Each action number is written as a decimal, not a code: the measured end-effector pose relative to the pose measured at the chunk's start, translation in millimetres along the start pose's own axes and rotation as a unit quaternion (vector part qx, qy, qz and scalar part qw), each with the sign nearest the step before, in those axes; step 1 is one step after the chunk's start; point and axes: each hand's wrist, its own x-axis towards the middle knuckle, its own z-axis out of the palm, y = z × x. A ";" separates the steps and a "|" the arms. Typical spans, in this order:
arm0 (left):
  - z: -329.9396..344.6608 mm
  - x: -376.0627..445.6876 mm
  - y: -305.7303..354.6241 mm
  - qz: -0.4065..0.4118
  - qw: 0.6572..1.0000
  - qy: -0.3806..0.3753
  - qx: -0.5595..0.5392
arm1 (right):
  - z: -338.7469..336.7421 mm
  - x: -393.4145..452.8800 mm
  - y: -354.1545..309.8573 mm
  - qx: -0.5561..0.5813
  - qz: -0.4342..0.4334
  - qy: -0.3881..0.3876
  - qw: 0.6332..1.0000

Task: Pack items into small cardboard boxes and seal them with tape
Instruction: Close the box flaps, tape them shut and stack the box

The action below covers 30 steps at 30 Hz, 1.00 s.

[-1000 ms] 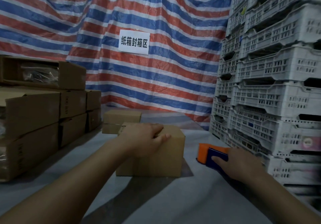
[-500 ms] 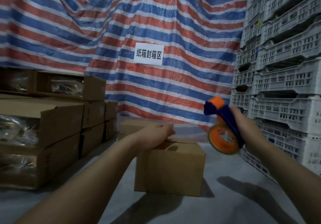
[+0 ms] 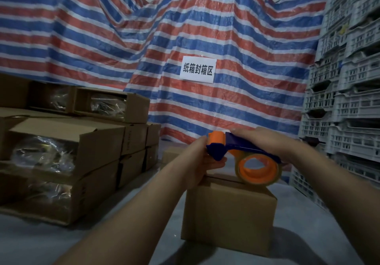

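Striped tarp (image 3: 205, 38) backdrop, 2 hands on 1 tape dispenser (image 3: 242, 153), 1 box (image 3: 228, 217)

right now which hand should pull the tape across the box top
Right. The right hand already grips the tape dispenser from above, its roll just over the small box. The left hand only touches the dispenser's front end, probably at the tape end, so it suits anchoring the tape.

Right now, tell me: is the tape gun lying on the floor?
No. The right hand holds the tape gun over the box, with the left hand at its front.
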 end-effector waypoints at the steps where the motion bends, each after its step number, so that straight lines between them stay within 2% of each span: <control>1: -2.8 0.5 -0.4 0.004 1.000 -0.008 -0.017 | 0.6 0.2 -1.5 -0.004 0.000 -0.002 1.000; 3: -6.8 0.4 -1.6 0.001 0.999 -0.022 -0.038 | 0.3 -0.2 -2.5 -0.005 0.004 -0.006 1.000; 10: -2.7 4.7 -5.4 0.004 0.998 -0.007 0.056 | -1.4 -3.0 0.0 0.012 0.001 -0.007 1.000; 23: -8.3 5.4 -6.2 -0.013 0.996 -0.008 0.090 | -4.8 -7.3 5.1 0.051 0.010 -0.001 0.999; 30: -1.8 -1.6 -2.8 -0.015 0.996 0.045 0.082 | -3.8 -6.9 -0.1 0.028 0.007 -0.008 1.000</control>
